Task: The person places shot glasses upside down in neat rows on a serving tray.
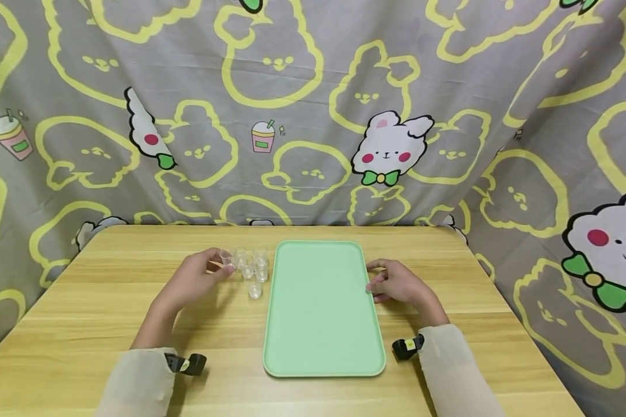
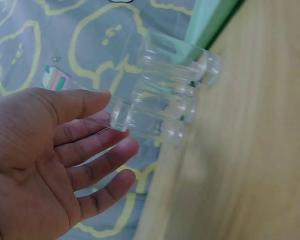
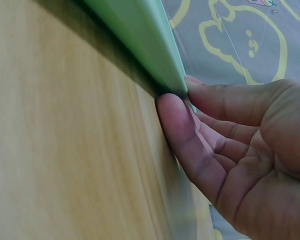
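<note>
My left hand (image 1: 200, 278) pinches a small clear shot glass (image 1: 226, 258) between thumb and fingers, left of a cluster of similar glasses. In the left wrist view the held glass (image 2: 121, 114) looks raised off the table, its far part hidden by the fingers. Several more clear shot glasses (image 1: 261, 272) stand upright close together at the tray's left side. A light green rectangular tray (image 1: 320, 307) lies flat on the table. At its right edge my right hand (image 1: 399, 284) grips the rim, with the thumb on the tray's edge (image 3: 177, 75) and a fingertip by its underside.
The wood-grain table (image 1: 219, 347) extends to both sides of the tray. Behind and at the right hangs a grey curtain (image 1: 313, 127) with yellow cartoon outlines. Black wrist cameras (image 1: 188, 364) stick out from both sleeves.
</note>
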Demonstrator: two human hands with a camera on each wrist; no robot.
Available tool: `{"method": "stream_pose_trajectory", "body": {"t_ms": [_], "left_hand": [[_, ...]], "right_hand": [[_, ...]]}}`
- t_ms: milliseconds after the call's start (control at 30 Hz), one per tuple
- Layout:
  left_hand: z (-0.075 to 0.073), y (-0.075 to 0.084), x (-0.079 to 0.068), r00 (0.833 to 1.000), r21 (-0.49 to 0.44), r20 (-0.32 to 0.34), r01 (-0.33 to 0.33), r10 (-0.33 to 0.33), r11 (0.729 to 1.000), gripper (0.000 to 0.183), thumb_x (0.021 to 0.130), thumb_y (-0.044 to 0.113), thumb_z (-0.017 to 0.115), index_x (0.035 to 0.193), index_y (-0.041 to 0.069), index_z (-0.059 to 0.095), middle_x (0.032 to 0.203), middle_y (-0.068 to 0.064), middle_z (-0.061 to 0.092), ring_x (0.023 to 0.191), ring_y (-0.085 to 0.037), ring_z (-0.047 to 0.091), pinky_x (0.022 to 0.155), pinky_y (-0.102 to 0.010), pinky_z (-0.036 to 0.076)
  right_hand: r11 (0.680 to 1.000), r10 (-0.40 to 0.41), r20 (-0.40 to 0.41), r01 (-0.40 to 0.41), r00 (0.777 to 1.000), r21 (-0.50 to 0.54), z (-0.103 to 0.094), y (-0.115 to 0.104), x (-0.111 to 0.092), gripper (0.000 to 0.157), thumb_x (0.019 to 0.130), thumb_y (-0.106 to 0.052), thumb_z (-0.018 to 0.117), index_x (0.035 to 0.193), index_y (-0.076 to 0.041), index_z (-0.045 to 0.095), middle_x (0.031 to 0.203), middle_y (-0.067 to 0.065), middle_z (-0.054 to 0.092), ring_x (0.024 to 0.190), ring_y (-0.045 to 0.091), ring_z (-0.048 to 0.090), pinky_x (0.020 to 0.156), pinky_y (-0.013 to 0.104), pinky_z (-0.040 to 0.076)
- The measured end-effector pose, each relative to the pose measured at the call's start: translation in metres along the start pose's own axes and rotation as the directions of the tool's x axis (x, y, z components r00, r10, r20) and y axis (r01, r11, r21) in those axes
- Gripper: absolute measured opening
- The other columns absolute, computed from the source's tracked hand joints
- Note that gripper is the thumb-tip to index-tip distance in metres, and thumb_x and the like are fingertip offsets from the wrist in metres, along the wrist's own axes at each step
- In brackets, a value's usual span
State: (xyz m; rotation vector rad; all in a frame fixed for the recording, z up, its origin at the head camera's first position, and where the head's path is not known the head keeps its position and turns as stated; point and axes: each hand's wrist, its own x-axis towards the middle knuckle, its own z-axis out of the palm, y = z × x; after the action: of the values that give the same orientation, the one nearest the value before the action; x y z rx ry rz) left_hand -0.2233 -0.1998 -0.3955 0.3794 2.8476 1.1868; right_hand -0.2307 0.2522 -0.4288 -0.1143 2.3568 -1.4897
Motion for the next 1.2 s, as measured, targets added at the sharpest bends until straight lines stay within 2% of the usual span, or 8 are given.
{"method": "stream_pose_trajectory", "body": {"t_ms": [233,367,567,767,967,1200], "left_hand": [[-0.003,0.012,0.009,0.997,-0.008,-0.044,-0.068,0.067,0.998,0.038,0.103,0.031,0.064,0.129,0.004,0.06,0.119,-0.015,0.068,0.11,-0.036,0.066,0.083,-0.046,0.058],[0.0,0.021,0.017,0.994,-0.035,-0.05,-0.103,0.101,0.994,0.036,0.104,0.03,0.064,0.129,0.005,0.059,0.12,-0.015,0.067,0.11,-0.035,0.066,0.082,-0.045,0.059],[0.008,0.037,0.029,0.992,-0.066,-0.042,-0.119,0.116,0.991,0.034,0.104,0.03,0.063,0.129,0.007,0.058,0.122,-0.016,0.066,0.108,-0.034,0.066,0.079,-0.043,0.059],[0.019,0.052,0.042,0.988,-0.089,-0.036,-0.153,0.151,0.984,0.04,0.103,0.03,0.063,0.134,0.005,0.058,0.126,-0.017,0.064,0.107,-0.034,0.066,0.084,-0.048,0.057],[0.032,0.065,0.053,0.983,-0.114,-0.024,-0.181,0.18,0.977,0.045,0.103,0.032,0.064,0.137,0.004,0.056,0.125,-0.015,0.065,0.107,-0.032,0.066,0.086,-0.048,0.057],[0.05,0.076,0.062,0.979,-0.164,-0.053,-0.205,0.199,0.965,0.041,0.101,0.032,0.067,0.136,0.01,0.061,0.122,-0.011,0.064,0.102,-0.029,0.067,0.082,-0.044,0.058]], "right_hand": [[1.0,0.001,0.001,-0.001,1.0,0.007,0.0,-0.001,-0.001,0.056,0.094,0.005,0.069,0.145,0.008,0.046,0.092,0.018,0.063,0.073,0.023,0.069,0.072,0.038,0.063],[1.0,0.008,-0.004,-0.008,1.0,0.002,0.0,0.0,-0.001,0.054,0.094,0.005,0.069,0.144,0.007,0.047,0.092,0.018,0.062,0.074,0.023,0.069,0.072,0.038,0.062],[1.0,0.003,0.0,-0.003,1.0,0.011,0.002,0.0,0.0,0.054,0.094,0.005,0.069,0.144,0.008,0.047,0.092,0.018,0.063,0.073,0.023,0.069,0.071,0.038,0.063],[1.0,-0.008,0.018,0.007,1.0,0.006,0.002,0.0,-0.001,0.056,0.094,0.004,0.068,0.144,0.01,0.044,0.092,0.018,0.063,0.073,0.024,0.069,0.071,0.038,0.063],[1.0,-0.002,-0.001,0.002,1.0,0.006,0.002,0.0,0.0,0.054,0.094,0.005,0.068,0.143,0.009,0.046,0.091,0.018,0.063,0.073,0.023,0.069,0.071,0.038,0.063],[1.0,-0.002,0.002,0.002,1.0,0.0,0.0,0.001,-0.001,0.053,0.095,0.004,0.069,0.143,0.008,0.047,0.093,0.018,0.062,0.075,0.024,0.069,0.072,0.038,0.063]]}}
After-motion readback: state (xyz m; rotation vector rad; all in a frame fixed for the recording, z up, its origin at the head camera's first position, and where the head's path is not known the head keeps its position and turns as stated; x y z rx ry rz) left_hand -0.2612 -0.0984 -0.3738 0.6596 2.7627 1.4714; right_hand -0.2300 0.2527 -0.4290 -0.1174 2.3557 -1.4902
